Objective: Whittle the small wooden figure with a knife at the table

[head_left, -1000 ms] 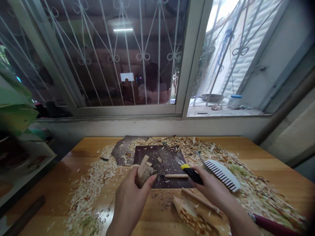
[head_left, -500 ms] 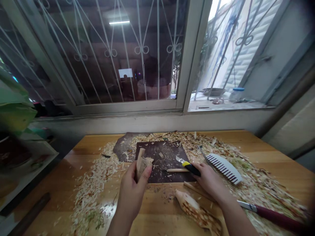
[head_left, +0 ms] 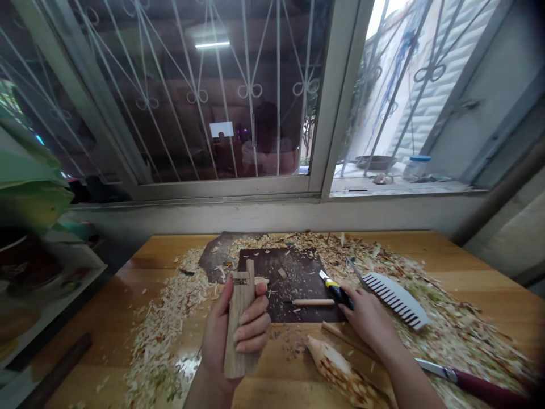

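My left hand (head_left: 251, 324) is wrapped round a partly cut wooden block (head_left: 240, 329), held upright above the table. A narrow prong and a notch show at the block's top end. In my right hand (head_left: 364, 309) is the handle of a yellow-and-black utility knife (head_left: 338, 292); its blade points up and left over the dark mat (head_left: 259, 258). Just left of the knife, a thin light-wood-handled tool (head_left: 313, 302) lies across the mat. A carved wooden piece (head_left: 336, 366) with a pale pointed end rests on the table below my right hand.
Wood shavings (head_left: 157, 318) are strewn over the wooden table (head_left: 166, 247). To the right lie a white comb (head_left: 395, 298) and a knife with a dark red handle (head_left: 481, 386). A wooden stick (head_left: 340, 334) is partly under my right wrist. A barred window (head_left: 238, 187) stands behind the table.
My left hand has turned the wooden block so its long flat face shows, and has come slightly nearer. The right hand with the utility knife has stayed about where it was.
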Available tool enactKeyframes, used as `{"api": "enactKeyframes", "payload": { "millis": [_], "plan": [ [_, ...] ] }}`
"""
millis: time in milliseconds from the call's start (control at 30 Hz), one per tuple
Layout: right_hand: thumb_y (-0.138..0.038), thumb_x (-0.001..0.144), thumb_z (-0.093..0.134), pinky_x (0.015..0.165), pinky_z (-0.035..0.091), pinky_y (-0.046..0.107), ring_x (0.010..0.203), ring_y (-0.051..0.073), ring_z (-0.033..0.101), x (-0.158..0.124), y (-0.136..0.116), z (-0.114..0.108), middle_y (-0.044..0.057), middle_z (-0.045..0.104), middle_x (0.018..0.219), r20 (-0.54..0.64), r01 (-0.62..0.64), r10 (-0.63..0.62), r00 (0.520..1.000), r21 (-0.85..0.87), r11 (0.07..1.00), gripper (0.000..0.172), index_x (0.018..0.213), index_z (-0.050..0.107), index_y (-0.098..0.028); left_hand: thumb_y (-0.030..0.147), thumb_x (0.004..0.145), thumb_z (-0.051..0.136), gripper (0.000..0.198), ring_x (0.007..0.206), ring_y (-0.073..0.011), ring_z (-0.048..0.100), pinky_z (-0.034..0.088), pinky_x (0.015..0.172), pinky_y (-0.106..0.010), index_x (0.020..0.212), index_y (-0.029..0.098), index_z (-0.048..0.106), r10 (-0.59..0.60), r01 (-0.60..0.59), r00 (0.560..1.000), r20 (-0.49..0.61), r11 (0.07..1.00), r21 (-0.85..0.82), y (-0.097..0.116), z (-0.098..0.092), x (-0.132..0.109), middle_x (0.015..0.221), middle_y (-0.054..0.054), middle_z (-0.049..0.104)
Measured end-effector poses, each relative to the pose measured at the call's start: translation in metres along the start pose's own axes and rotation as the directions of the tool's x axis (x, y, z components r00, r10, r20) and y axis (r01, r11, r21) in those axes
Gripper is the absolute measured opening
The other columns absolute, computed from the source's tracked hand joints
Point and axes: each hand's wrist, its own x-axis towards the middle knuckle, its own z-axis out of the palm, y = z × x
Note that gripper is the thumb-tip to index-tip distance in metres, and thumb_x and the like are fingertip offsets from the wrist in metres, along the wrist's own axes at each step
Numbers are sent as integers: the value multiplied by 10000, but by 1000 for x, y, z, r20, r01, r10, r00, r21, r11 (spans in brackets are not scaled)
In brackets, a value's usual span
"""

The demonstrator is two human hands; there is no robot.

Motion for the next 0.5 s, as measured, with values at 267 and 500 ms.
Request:
{"api": "enactKeyframes", "payload": {
  "millis": [267, 500],
  "plan": [
    [-272, 801, 524, 775, 419, 354, 872, 281, 578, 1, 5, 4, 119, 640, 925, -13, 16, -17, 1000, -37, 999, 356, 1136, 578, -165, 495, 871, 278, 549, 327, 13, 176, 155, 267, -58, 931, 24, 554, -117, 120, 990, 83, 992, -40, -4, 0, 0, 502, 77, 267],
    [-263, 814, 512, 834, 410, 342, 918, 259, 554, 0, -10, 1, 121, 623, 974, -170, 109, -103, 980, 25, 994, 331, 1107, 598, -136, 494, 872, 278, 534, 331, 12, 186, 146, 268, -57, 913, 35, 546, -108, 110, 991, 77, 993, -29, -1, 1, -3, 505, 78, 262]
  ]
}}
